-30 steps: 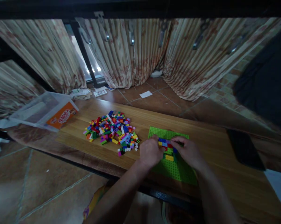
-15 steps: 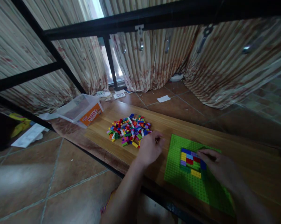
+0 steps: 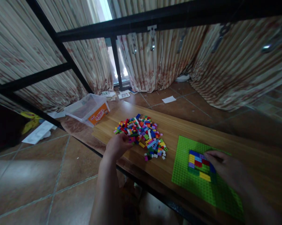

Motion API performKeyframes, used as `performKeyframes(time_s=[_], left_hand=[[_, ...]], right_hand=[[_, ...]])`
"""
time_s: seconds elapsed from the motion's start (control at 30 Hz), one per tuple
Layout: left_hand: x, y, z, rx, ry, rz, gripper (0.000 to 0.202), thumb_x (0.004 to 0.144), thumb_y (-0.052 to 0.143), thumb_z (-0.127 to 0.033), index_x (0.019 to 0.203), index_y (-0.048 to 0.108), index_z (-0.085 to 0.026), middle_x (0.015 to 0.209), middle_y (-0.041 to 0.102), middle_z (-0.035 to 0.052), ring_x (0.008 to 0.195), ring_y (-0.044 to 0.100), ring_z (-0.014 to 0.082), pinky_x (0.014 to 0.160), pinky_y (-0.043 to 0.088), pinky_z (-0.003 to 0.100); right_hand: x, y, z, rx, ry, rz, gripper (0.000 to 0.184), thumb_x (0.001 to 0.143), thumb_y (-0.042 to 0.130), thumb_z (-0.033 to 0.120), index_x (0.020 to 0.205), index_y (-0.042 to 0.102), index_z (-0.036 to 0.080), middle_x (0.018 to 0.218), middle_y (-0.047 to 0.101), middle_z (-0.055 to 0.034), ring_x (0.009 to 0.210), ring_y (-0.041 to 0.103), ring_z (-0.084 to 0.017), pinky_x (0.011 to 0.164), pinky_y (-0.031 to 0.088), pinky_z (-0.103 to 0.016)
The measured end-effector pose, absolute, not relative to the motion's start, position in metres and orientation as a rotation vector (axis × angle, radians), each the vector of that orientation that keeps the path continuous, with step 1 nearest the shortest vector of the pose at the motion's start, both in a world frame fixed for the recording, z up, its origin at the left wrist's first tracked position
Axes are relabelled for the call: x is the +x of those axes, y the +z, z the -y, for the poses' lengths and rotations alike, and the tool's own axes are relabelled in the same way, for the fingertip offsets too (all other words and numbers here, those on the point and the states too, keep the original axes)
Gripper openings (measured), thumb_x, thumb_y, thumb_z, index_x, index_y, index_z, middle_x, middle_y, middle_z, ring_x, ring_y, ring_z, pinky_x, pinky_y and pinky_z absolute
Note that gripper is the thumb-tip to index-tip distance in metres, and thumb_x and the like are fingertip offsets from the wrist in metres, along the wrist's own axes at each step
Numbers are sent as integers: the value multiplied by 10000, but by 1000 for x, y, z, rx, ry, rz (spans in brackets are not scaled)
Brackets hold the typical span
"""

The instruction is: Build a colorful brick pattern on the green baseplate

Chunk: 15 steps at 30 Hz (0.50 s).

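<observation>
A green baseplate (image 3: pixel 183 175) lies on the right part of the wooden board, bearing a low block of coloured building bricks (image 3: pixel 198 163). My right hand (image 3: pixel 227 167) is at the block's upper right corner, its thumb and forefinger closed on a purple brick (image 3: pixel 202 156) there. The other fingers are curled and partly hidden. To the left spreads a loose pile of building bricks (image 3: pixel 144 134) in many colours. At the pile's near left edge is my left hand (image 3: pixel 117 146), fingers pinched, with a dark green brick (image 3: pixel 132 135) at the fingertips.
Beyond the pile, a clear plastic box (image 3: pixel 86 109) with an orange label stands at the board's (image 3: pixel 169 118) left end. Black metal bars (image 3: pixel 122 32) cross in front of striped curtains (image 3: pixel 150 68). Papers (image 3: pixel 169 99) lie on the tiled floor.
My left hand has moved left, from the pile's right side to its near left edge, uncovering bricks there. My right hand stays at the brick block. The view has shifted slightly.
</observation>
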<state>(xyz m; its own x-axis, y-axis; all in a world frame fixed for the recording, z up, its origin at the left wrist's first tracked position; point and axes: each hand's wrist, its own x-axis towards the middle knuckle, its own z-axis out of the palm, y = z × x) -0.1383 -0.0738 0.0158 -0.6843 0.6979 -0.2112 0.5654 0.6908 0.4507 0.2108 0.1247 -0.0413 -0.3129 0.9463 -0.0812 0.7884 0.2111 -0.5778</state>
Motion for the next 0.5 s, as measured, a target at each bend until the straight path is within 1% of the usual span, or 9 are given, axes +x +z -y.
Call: performKeyframes(time_s=[0.07,0.17,0.27,0.33,0.4,0.47,0.5], left_hand=[[-135,10,71,1007,439,-2531,209,659,714,-284,848,670,-207,821,682,17,755,611,175,617,396,248],[-133,4,66,1025,410,-2526,151,670,692,-269,801,660,-201,785,667,17,728,595,168,602,379,247],[-134,6,65,1059,570,-2440,133,702,673,-291,772,641,-182,724,626,8,683,559,150,601,382,247],[-132,12,65,1095,784,-2227,153,728,660,-304,795,633,-170,729,614,4,684,549,141,628,410,250],[-126,21,64,1105,996,-1907,183,740,663,-299,862,633,-164,793,628,7,735,565,137,689,449,256],[-115,29,60,1085,1124,-1624,219,739,689,-289,912,630,-169,851,635,10,782,577,135,737,471,259],[-108,32,57,1064,1158,-1529,232,735,707,-282,924,627,-173,859,634,10,785,579,134,739,477,258]], right_hand=[[211,-41,-125,-1628,780,2209,373,722,552,590,794,734,273,719,726,-56,612,637,-270,577,463,-387],[211,-41,-125,-1622,785,2214,368,722,553,580,793,735,269,744,732,-57,646,649,-275,608,472,-391],[210,-41,-126,-1638,800,2196,372,723,552,581,805,735,268,794,742,-58,718,666,-288,656,483,-403],[208,-40,-126,-1638,821,2184,369,729,553,573,811,734,262,814,745,-59,757,669,-295,686,485,-411],[205,-36,-123,-1628,844,2159,348,735,565,548,803,731,250,803,742,-62,762,665,-292,712,487,-414],[199,-28,-116,-1598,857,2095,320,757,579,516,813,724,237,801,736,-60,766,663,-277,734,489,-405],[195,-22,-110,-1557,849,2041,303,781,577,496,831,718,234,823,734,-59,778,662,-264,747,491,-394]])
